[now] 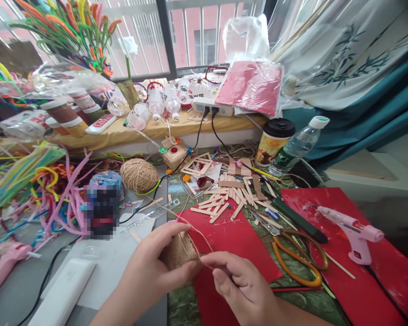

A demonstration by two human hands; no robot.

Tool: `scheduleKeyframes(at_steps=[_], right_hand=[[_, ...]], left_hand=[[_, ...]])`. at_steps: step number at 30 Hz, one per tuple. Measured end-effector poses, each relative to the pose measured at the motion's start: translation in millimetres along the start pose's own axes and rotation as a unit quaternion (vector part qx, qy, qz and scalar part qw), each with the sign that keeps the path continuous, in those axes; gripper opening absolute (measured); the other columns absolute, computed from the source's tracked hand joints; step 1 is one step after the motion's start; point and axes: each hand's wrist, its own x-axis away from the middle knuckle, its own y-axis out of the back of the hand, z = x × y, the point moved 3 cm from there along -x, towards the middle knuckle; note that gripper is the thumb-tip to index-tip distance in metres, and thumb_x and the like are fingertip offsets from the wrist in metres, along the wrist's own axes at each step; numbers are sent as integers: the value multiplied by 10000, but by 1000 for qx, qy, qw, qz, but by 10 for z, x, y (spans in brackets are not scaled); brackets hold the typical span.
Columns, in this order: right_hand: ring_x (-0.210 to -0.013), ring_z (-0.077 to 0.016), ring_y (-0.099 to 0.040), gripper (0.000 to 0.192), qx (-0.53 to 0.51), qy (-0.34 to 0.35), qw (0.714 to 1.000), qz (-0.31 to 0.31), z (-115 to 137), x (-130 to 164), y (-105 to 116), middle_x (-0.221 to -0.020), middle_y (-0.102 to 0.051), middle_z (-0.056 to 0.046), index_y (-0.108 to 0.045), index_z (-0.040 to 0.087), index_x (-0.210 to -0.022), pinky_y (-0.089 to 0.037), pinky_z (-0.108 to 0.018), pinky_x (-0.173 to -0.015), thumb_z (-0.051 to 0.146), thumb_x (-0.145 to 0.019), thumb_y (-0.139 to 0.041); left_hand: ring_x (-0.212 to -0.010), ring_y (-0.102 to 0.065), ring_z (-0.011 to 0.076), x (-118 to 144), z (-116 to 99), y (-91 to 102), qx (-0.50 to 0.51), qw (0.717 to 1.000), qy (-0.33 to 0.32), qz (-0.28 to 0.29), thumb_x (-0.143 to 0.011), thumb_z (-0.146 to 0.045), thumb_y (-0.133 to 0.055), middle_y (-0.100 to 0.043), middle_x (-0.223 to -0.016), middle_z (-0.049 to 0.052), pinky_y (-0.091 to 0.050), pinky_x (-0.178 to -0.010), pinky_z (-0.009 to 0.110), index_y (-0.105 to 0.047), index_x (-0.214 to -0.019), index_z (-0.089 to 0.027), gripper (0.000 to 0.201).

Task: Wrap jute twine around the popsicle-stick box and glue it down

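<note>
A cluttered craft table (129,267) stands against a barred window with a pale curtain at the right. Red paper sheets (238,240), wooden sticks (231,194), pipe cleaners (37,181), a pink glue gun (353,233) and a twine ball (138,175) cover it. The left hand (153,267) is closed around a small twine-wrapped object (180,253), brown and ribbed, held low at centre over the red paper. The right hand (240,283) pinches the loose twine strand (190,226) beside it. The water bottle (297,146) label is too small to read.
</note>
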Motion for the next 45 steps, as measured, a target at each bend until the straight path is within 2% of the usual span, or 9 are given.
scheduleKeyframes(at_steps=[5,10,14,16,19,23,31,40,45], right_hand=[[-707,-151,-737,347,-54,6,998,38,21,14,0,-957,-804,-80,-731,201,-1266,-614,-216,-646,410,-1079,-528],[-776,-169,-765,318,-37,0,999,26,3,24,25,-979,-818,-82,-730,217,-1275,-628,-223,-708,378,-1078,-540],[-679,-160,-750,300,14,64,998,20,32,6,25,-913,-818,-57,-706,229,-1270,-612,-195,-608,348,-1083,-504],[-706,-174,-754,277,74,89,993,-1,52,9,43,-921,-815,-53,-687,246,-1278,-630,-221,-663,313,-1077,-509],[-777,-204,-758,303,174,146,974,-28,78,30,81,-954,-803,-67,-643,258,-1327,-645,-291,-777,213,-1061,-505],[-718,-217,-720,415,242,243,939,-14,70,63,93,-864,-759,-67,-566,220,-1414,-630,-333,-727,129,-1019,-476],[-762,-205,-758,369,210,200,957,3,68,38,49,-928,-796,-65,-576,227,-1383,-627,-289,-734,151,-1031,-498],[-815,-215,-785,515,202,195,959,29,29,1,62,-987,-808,-83,-490,221,-1505,-647,-306,-766,94,-1007,-495],[-816,-204,-774,533,174,184,967,29,40,-37,91,-1011,-805,-71,-505,251,-1510,-633,-306,-770,86,-1004,-492]], left_hand=[[-1236,-699,289,50,38,-35,-46,997,-60,-30,-749,-191,-793,-754,-1276,67,-594,-1025,419,-663,-1240,-300,519],[-1236,-700,283,61,49,-45,-56,995,-76,-39,-756,-186,-782,-742,-1303,72,-601,-1014,411,-639,-1247,-300,525],[-1223,-704,285,54,29,-14,-61,992,-100,-48,-791,-190,-789,-716,-1347,101,-602,-998,419,-614,-1278,-292,527],[-1202,-713,290,57,18,11,-62,989,-120,-62,-807,-191,-786,-711,-1348,117,-611,-971,419,-604,-1299,-286,533],[-1160,-731,299,69,10,42,-60,980,-167,-93,-802,-182,-790,-718,-1329,135,-620,-939,424,-595,-1311,-280,553],[-1111,-742,300,70,23,44,-100,963,-217,-124,-783,-164,-810,-726,-1319,144,-613,-927,443,-584,-1329,-283,603],[-1103,-733,284,18,37,-7,-145,960,-206,-123,-845,-203,-774,-718,-1313,151,-611,-900,428,-569,-1315,-273,518],[-1138,-712,276,16,50,10,-85,973,-160,-141,-796,-169,-797,-684,-1304,128,-594,-965,426,-583,-1271,-246,527],[-1149,-693,283,17,88,39,-22,986,-123,-114,-795,-191,-788,-681,-1263,116,-591,-953,430,-600,-1236,-248,483]])
